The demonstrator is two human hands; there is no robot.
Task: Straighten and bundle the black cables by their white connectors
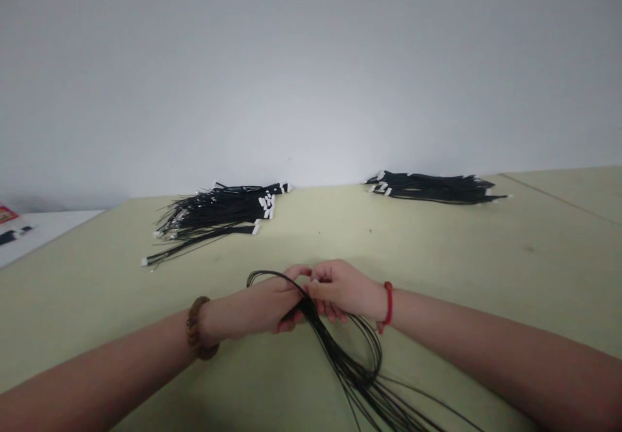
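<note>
My left hand (272,304) and my right hand (337,288) meet above the near middle of the table. Both are closed on a cable harness (335,354) of thin black wires. Its wires loop over the left hand, and a second loop curls below the right one. Loose strands trail down past the bottom edge of the view. Between the fingertips a small pale piece shows, probably a connector, mostly covered by the right thumb. The left fingers curl around the wires from beneath.
On the pale yellow table (121,296), a pile of black cables (223,208) with white connectors lies at the back left. A smaller cable bundle (437,188) rests at the back right, near the wall (311,69). A white surface (58,228) adjoins at far left.
</note>
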